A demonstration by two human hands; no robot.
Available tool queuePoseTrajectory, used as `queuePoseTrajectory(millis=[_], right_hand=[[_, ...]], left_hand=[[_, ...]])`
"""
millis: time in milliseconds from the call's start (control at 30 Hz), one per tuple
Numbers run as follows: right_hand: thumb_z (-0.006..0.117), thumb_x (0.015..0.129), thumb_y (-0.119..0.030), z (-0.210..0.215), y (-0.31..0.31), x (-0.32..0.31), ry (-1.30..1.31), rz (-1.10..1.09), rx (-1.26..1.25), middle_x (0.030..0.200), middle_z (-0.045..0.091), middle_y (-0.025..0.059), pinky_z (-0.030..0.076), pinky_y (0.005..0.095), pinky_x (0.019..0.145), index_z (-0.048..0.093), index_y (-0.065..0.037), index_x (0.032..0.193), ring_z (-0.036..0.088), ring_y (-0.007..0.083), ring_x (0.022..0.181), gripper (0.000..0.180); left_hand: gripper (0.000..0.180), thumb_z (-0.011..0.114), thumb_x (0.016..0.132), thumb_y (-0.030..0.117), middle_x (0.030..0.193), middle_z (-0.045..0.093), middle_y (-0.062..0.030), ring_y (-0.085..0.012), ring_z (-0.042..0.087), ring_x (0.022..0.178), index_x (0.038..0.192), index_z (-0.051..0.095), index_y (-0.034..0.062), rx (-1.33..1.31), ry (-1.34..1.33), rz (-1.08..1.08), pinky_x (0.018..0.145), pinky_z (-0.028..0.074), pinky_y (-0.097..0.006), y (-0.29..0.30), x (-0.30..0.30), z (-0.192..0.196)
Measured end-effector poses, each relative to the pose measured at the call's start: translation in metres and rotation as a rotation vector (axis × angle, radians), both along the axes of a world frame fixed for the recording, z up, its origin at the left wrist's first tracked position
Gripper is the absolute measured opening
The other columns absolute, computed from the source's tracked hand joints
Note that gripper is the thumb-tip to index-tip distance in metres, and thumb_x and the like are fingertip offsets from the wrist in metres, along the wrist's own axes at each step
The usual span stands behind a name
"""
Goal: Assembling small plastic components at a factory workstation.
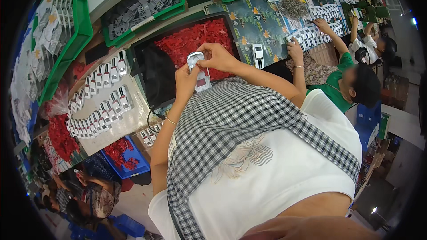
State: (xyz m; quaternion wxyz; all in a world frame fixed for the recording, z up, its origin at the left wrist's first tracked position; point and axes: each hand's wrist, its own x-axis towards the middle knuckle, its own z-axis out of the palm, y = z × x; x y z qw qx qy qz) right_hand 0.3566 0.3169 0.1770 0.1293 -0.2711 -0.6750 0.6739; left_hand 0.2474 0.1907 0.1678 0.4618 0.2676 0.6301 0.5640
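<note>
Both of my hands hold a white toy car body (203, 84) in front of my checked apron, over the near edge of a black tray (236, 31). My left hand (185, 78) grips its left side, thumb against the shell. From the right, my right hand (219, 57) pinches its upper end, with the fingertips meeting at the shell. A small red patch shows on the car's lower part. Whether the fingers also hold a small part is too small to tell. Red plastic pieces (191, 39) fill much of the tray just beyond my hands.
Left of me, white toy cars (104, 113) stand in curved rows. Green bins (178, 6) with grey parts line the back. One white car (258, 56) rests on the patterned tabletop to the right. A co-worker in green (340, 84) handles more cars there. A blue bin (143, 166) holds red pieces.
</note>
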Motion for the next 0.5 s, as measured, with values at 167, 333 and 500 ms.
queuePoseTrajectory(millis=[167, 333, 500], right_hand=[[0.07, 0.068, -0.009, -0.01, -0.003, 0.0, -0.021, -0.003, 0.089, 0.074, 0.061, 0.0055, 0.045, 0.0224, 0.057, 0.059, 0.003, 0.091, 0.057, 0.0085, 0.064, 0.028], [0.068, 0.073, -0.009, -0.007, -0.017, -0.013, -0.043, 0.034, 0.125, 0.081, 0.06, 0.0068, 0.048, 0.0248, 0.061, 0.055, 0.004, 0.104, 0.058, 0.0111, 0.07, 0.036], [0.065, 0.083, -0.014, -0.019, -0.036, -0.012, -0.017, 0.12, 0.085, 0.093, 0.058, 0.0038, 0.046, 0.0236, 0.068, 0.052, -0.002, 0.115, 0.056, 0.0101, 0.08, 0.036]], left_hand=[[0.012, 0.054, 0.083, 0.005, 0.072, 0.058, -0.0002, -0.0036, 0.049, 0.062, 0.084, 0.061, -0.0044, -0.02, 0.041, -0.035, 0.054, 0.039, -0.02, -0.005, -0.002, -0.01], [0.015, 0.053, 0.088, 0.009, 0.08, 0.06, -0.0023, -0.0059, 0.054, 0.069, 0.093, 0.06, -0.0036, 0.006, -0.023, 0.039, 0.059, 0.043, -0.021, -0.016, -0.004, -0.024], [0.017, 0.053, 0.087, 0.01, 0.082, 0.062, -0.0045, -0.0098, 0.057, 0.071, 0.094, 0.06, -0.0032, 0.082, -0.412, 0.372, 0.062, 0.046, -0.026, -0.057, -0.016, -0.035]])
